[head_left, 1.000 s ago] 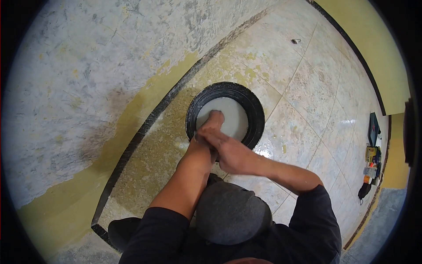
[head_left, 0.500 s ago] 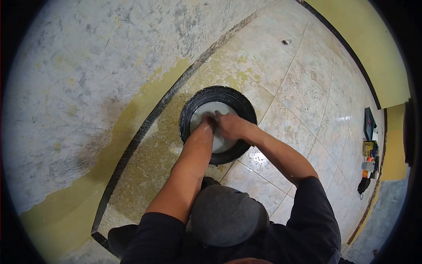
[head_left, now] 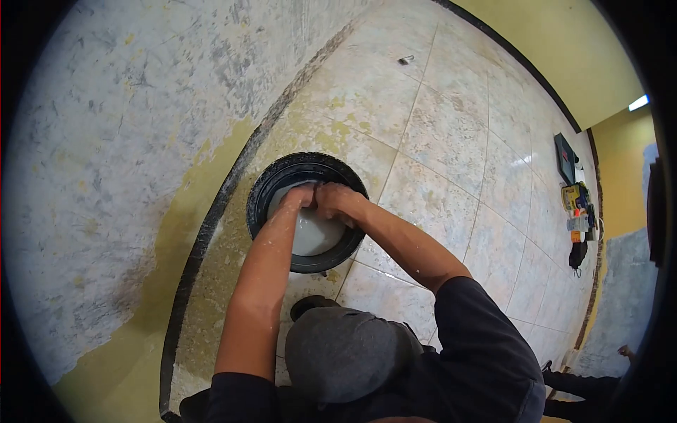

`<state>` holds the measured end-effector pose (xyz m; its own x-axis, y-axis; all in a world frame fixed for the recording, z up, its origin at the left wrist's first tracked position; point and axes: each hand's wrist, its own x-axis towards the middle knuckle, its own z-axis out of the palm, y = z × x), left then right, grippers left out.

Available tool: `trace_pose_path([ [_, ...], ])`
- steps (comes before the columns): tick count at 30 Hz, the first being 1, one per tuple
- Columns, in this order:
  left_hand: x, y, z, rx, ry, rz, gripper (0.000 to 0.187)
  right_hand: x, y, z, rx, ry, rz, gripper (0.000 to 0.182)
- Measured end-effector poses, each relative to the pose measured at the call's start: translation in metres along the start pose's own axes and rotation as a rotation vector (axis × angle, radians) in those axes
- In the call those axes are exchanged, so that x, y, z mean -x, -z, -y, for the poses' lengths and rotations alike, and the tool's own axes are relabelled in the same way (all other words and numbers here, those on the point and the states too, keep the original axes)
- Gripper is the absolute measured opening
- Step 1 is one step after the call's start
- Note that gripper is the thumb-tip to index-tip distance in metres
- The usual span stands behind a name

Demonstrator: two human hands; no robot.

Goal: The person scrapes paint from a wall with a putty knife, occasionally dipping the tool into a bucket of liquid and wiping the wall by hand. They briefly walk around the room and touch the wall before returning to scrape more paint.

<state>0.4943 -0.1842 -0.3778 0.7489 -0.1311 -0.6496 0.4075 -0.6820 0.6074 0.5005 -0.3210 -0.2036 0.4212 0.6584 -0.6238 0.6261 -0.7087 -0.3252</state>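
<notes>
A round black bucket (head_left: 259, 233) stands on the floor in front of me, with cloudy whitish liquid (head_left: 314, 236) inside. My left hand (head_left: 303, 194) is in the bucket with its fingers curled and partly hidden, close against my right hand. My right hand (head_left: 338, 201) is also inside the rim, closed, its fingers bent toward the left. A dark patch shows between the hands; I cannot make out whether it is an object or shadow. Whitish specks dot both forearms.
A patchy, scraped wall (head_left: 141, 141) rises on the left. Stained floor tiles (head_left: 444, 183) stretch right. A small dark item (head_left: 405, 60) lies farther off. Along the right wall are a dark flat case (head_left: 565, 158) and several small items. Another person's dark-clothed leg (head_left: 582, 384) shows lower right.
The bucket and floor have shifted left in view as the camera turned. My hands have stayed together in the bucket, now nearer its far side. Another person has come into view at lower right.
</notes>
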Motion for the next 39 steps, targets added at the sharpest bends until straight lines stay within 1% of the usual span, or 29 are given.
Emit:
trace_pose_path([
  [1, 0.020, 0.009, -0.011, 0.056, 0.017, -0.023, 0.046, -0.010, -0.012, -0.006, -0.005, 0.015, -0.123, 0.023],
  [2, 0.033, 0.016, -0.018, 0.110, 0.035, -0.043, 0.045, -0.013, -0.013, -0.007, -0.005, 0.007, -0.131, 0.023],
  [3, 0.038, 0.023, -0.024, 0.107, 0.024, -0.047, 0.045, -0.017, -0.009, -0.008, -0.044, 0.004, -0.022, 0.027],
  [4, 0.043, 0.030, -0.029, -0.140, 0.116, 0.012, 0.044, -0.015, -0.003, -0.007, -0.083, 0.001, 0.088, 0.031],
  [5, 0.049, 0.037, -0.032, -0.389, 0.210, 0.070, 0.044, -0.010, -0.002, -0.005, -0.079, -0.003, 0.080, 0.031],
  [6, 0.061, 0.044, -0.038, -0.395, 0.202, 0.062, 0.044, 0.000, 0.001, 0.001, -0.316, -0.035, 0.083, 0.037],
  [7, 0.075, 0.047, -0.040, -0.251, 0.219, -0.002, 0.039, 0.008, 0.002, 0.003, -0.555, -0.065, 0.083, 0.043],
  [9, 0.096, 0.046, -0.042, -0.105, 0.227, -0.069, 0.034, 0.020, 0.003, 0.005, -0.686, -0.041, 0.055, 0.045],
  [11, 0.112, 0.043, -0.037, 0.780, 0.196, -0.112, 0.017, 0.029, 0.005, 0.006, -0.983, -0.002, 0.049, 0.052],
  [12, 0.122, 0.046, -0.044, 0.783, 0.193, -0.124, 0.017, 0.037, 0.008, 0.006, -0.975, 0.007, 0.048, 0.052],
  [14, 0.150, 0.052, -0.066, 0.720, 0.045, -0.158, 0.016, 0.054, 0.011, 0.006, -1.259, 0.180, 0.263, 0.060],
  [15, 0.159, 0.053, -0.074, 0.644, 0.018, -0.202, 0.027, 0.051, 0.007, 0.001, -1.224, 0.110, 0.225, 0.067],
  [16, 0.161, 0.053, -0.076, 0.602, -0.026, -0.262, 0.027, 0.057, 0.009, 0.001, -1.101, 0.093, 0.167, 0.065],
  [18, 0.159, 0.049, -0.069, 0.591, -0.145, -0.453, 0.026, 0.059, 0.020, 0.000, -0.846, 0.127, 0.066, 0.039],
  [19, 0.175, 0.053, -0.082, 0.490, -0.070, -0.552, 0.019, 0.065, 0.027, 0.004, -0.783, 0.019, -0.006, 0.029],
  [20, 0.184, 0.053, -0.084, 0.500, -0.052, -0.571, 0.019, 0.055, 0.030, -0.002, -0.550, 0.040, -0.063, 0.026],
  [21, 0.189, 0.052, -0.084, 0.310, -0.097, -0.734, 0.015, 0.059, 0.034, 0.001, -0.603, 0.095, -0.062, 0.030],
  [22, 0.196, 0.054, -0.084, 0.110, -0.143, -0.888, 0.012, 0.058, 0.037, 0.004, -0.558, 0.089, -0.104, 0.022],
  [24, 0.213, 0.059, -0.084, 0.123, -0.215, -0.980, 0.010, 0.059, 0.046, 0.015, -0.233, -0.123, -0.006, 0.022],
  [25, 0.225, 0.062, -0.082, 0.131, -0.297, -1.062, 0.010, 0.061, 0.048, 0.026, -0.224, -0.108, 0.001, 0.022],
  [26, 0.239, 0.064, -0.077, 0.131, -0.280, -1.076, 0.010, 0.062, 0.049, 0.037, 0.007, -0.150, 0.072, 0.023],
  [27, 0.257, 0.068, -0.073, 0.019, -0.365, -1.079, 0.011, 0.062, 0.050, 0.048, 0.242, -0.189, 0.137, 0.024],
  [28, 0.271, 0.071, -0.065, -0.095, -0.447, -1.077, 0.011, 0.054, 0.044, 0.051, 0.254, -0.170, 0.138, 0.024],
  [30, 0.298, 0.073, -0.045, -0.104, -0.442, -1.072, 0.009, 0.029, 0.023, 0.044, 0.594, 0.003, 0.048, 0.021],
  [31, 0.312, 0.071, -0.033, -0.126, -0.351, -1.073, 0.010, 0.024, 0.013, 0.047, 0.727, 0.036, -0.020, 0.021],
  [33, 0.346, 0.064, -0.004, -0.142, -0.232, -1.092, 0.012, 0.024, 0.007, 0.051, 0.797, 0.066, -0.043, 0.020],
  [35, 0.386, 0.053, 0.028, -0.314, -0.053, -1.040, 0.011, 0.035, 0.008, 0.064, 0.843, 0.038, -0.071, 0.021],
  [37, 0.427, 0.037, 0.063, -0.496, 0.125, -0.913, 0.013, 0.054, 0.018, 0.074, 0.837, 0.007, -0.091, 0.022],
  [39, 0.466, 0.017, 0.092, -0.416, 0.167, -0.710, 0.023, 0.069, 0.022, 0.075, 0.855, 0.028, -0.084, 0.021],
])
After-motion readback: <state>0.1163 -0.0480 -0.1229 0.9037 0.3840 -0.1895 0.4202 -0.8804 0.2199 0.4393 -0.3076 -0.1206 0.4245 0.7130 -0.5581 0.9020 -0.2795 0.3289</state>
